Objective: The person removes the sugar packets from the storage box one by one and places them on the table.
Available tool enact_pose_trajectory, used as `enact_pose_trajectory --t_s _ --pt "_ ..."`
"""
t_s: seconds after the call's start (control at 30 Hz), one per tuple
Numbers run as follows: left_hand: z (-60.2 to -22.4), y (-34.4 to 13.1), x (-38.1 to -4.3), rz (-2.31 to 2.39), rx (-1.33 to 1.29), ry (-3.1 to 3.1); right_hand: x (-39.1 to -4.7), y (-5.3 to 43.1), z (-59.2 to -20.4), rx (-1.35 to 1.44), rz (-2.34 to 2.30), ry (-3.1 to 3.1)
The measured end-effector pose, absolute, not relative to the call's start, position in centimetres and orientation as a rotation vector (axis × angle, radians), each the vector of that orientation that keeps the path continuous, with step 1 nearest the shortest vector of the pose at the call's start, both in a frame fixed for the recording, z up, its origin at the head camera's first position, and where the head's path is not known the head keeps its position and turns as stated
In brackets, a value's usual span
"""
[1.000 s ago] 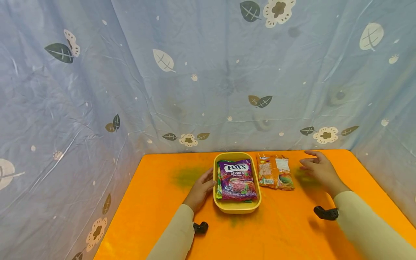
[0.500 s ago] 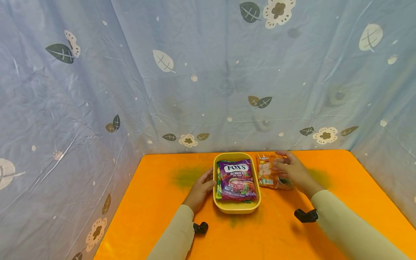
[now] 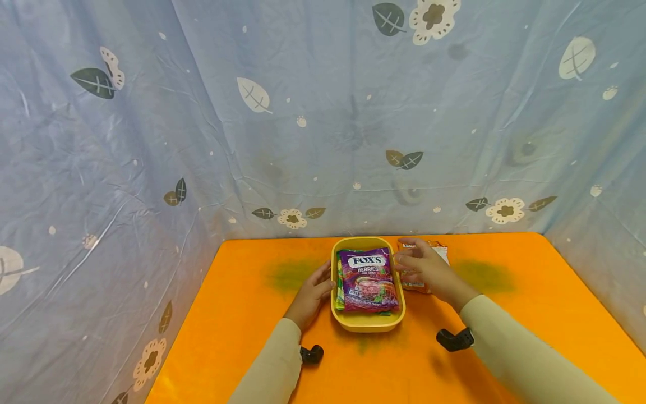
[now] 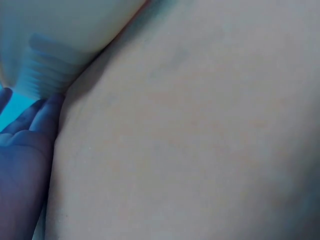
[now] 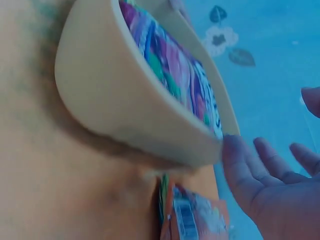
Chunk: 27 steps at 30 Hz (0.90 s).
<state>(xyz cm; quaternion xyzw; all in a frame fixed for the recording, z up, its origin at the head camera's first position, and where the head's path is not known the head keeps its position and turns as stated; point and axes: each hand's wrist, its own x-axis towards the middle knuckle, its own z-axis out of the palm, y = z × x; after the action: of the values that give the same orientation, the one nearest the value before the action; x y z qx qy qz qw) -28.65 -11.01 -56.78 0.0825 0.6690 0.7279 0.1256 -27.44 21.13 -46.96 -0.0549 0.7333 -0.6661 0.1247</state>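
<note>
A yellow rectangular tub (image 3: 367, 324) stands on the table, holding a purple FOX'S Berries candy bag (image 3: 367, 280) on top of a green candy bag (image 3: 340, 297). My left hand (image 3: 309, 297) rests against the tub's left wall, fingers extended, as the left wrist view also shows. On the other side my right hand (image 3: 429, 269) is at the tub's right rim with its fingers spread, seen close up in the right wrist view. Beneath that hand lies an orange candy bag (image 3: 440, 250), partly hidden by it.
The table is covered by an orange cloth (image 3: 242, 336) with dark greenish patches. Blue patterned curtains (image 3: 323, 140) stand behind and on both sides. A black wrist camera (image 3: 455, 339) sticks out from the right sleeve, another black camera (image 3: 312, 354) from the left.
My right hand has moved left, from the right of the orange candy bag, over it, to the tub's right rim. The left hand, tub and bags have stayed in place.
</note>
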Motion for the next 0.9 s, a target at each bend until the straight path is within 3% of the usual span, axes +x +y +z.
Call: enact_pose_trajectory --t_s 0.37,0.9 --pt "-56.7 -11.1 -28.7 2.114 0.197 1.978 -27.8 17.9 -45.4 -0.085 -1.833 2.045" --pt "-56.9 -11.0 -28.7 2.13 0.231 1.956 -26.9 13.8 -46.7 0.012 -1.784 2.203"
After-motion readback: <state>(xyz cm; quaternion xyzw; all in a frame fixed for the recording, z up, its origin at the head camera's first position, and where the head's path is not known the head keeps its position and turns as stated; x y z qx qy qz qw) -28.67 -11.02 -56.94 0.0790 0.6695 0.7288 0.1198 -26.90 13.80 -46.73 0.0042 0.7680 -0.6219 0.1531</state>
